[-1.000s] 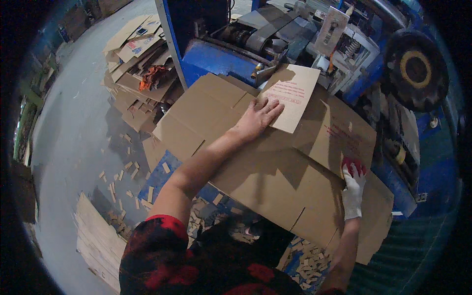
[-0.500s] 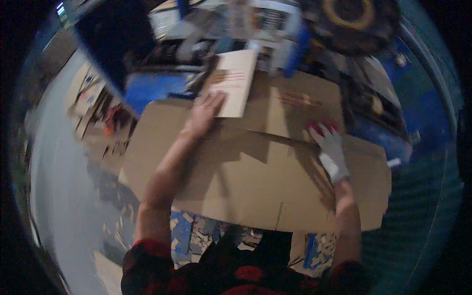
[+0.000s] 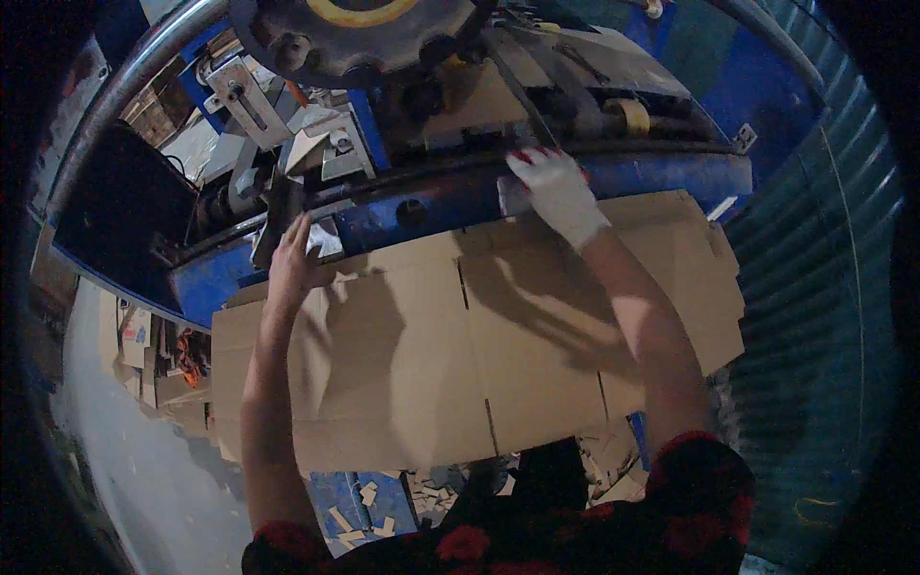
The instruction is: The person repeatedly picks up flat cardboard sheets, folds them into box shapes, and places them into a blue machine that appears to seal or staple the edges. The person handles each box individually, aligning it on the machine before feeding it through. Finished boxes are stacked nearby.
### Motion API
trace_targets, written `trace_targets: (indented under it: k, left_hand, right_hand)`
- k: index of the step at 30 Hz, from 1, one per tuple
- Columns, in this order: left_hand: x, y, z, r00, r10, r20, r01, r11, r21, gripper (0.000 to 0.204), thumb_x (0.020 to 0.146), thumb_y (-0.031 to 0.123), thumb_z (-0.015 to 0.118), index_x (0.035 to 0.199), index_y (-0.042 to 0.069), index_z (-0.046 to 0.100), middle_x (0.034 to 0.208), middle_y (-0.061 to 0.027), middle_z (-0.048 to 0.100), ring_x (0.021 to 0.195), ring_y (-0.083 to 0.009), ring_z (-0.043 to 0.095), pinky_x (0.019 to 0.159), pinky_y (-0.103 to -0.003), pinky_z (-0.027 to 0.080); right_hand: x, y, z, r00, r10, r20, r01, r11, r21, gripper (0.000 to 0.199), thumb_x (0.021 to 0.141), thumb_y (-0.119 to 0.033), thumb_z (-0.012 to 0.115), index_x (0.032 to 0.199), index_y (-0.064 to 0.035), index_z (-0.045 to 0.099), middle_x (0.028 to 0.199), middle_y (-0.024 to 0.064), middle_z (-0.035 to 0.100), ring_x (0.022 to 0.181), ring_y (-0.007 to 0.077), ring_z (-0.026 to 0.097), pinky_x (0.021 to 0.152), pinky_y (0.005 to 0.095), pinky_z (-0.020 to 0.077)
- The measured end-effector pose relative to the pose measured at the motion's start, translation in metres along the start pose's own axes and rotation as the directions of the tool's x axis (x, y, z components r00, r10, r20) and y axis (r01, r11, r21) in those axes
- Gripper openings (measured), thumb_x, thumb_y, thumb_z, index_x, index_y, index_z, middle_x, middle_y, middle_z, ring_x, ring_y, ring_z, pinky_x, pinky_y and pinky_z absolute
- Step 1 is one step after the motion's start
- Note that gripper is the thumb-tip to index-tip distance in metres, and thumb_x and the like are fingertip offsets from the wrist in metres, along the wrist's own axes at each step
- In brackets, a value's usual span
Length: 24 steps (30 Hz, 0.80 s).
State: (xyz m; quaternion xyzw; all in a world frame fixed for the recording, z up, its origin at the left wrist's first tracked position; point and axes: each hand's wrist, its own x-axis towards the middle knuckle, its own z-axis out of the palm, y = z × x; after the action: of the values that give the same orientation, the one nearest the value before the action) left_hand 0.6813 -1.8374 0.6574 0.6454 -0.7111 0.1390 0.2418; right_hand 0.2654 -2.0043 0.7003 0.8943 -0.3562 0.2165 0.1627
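Across the lower middle of the head view, a broad flat sheet of brown corrugated cardboard (image 3: 441,359) lies against the near side of a machine with a blue steel beam (image 3: 450,196), several short slots cut in the sheet. The bare left hand (image 3: 290,264) is at the sheet's far edge, its fingers straight and nearly together, tips pointing past that edge toward a dark upright metal guide (image 3: 280,206); the cardboard lies on the wrist side of them, and whether the palm touches it I cannot tell. The right hand (image 3: 558,187), in a white glove with red fingertips, reaches over the same edge farther right, fingers slightly apart and bent over the beam beside a pale metal plate (image 3: 513,196). The sheet passes beneath that wrist and forearm, nearer the person than the gloved fingers; neither hand is clamped on it. Above sits a big dark wheel (image 3: 364,43); below the near edge, small cardboard offcuts (image 3: 433,498) are scattered.
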Motion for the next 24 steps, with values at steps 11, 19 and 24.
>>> trace_targets:
  k: [11,19,24]
  left_hand:
    - [-0.359,-0.062,-0.154,0.576,-0.782,0.239,0.813,0.578,-0.069,0.044,0.092,0.025,0.059,0.126,-0.002,0.053,0.120,-0.0207,0.059,0.114,-0.0301,0.055,0.094,-0.042,0.044]
    - [-0.346,-0.065,-0.160,0.723,-0.690,-0.028,0.671,0.692,0.267,0.056,0.073,0.029,0.079,0.114,-0.003,0.058,0.093,-0.0187,0.063,0.088,-0.0353,0.061,0.073,-0.044,0.049]
    - [-0.308,-0.014,-0.194,0.753,-0.531,-0.389,0.647,0.706,0.288,0.062,0.073,0.030,0.079,0.122,0.000,0.055,0.111,-0.0185,0.059,0.098,-0.0310,0.058,0.088,-0.039,0.045]
  right_hand:
    - [-0.289,-0.057,-0.147,0.742,0.639,0.203,-0.602,0.769,-0.215,0.062,0.079,-0.046,0.064,0.127,-0.0073,0.054,0.136,0.0203,0.046,0.131,0.0411,0.036,0.111,0.0545,0.0195]
    - [-0.347,-0.070,-0.117,-0.022,0.979,-0.202,-0.851,0.087,0.517,0.082,0.073,-0.028,0.079,0.137,-0.0010,0.035,0.143,0.0223,0.033,0.133,0.0352,0.034,0.109,0.0504,0.0277]
    - [-0.354,-0.052,-0.111,0.053,0.955,0.293,-0.268,-0.269,0.925,0.072,0.079,0.009,0.064,0.140,-0.0022,0.029,0.128,0.0155,0.045,0.114,0.0242,0.052,0.084,0.0300,0.0537]
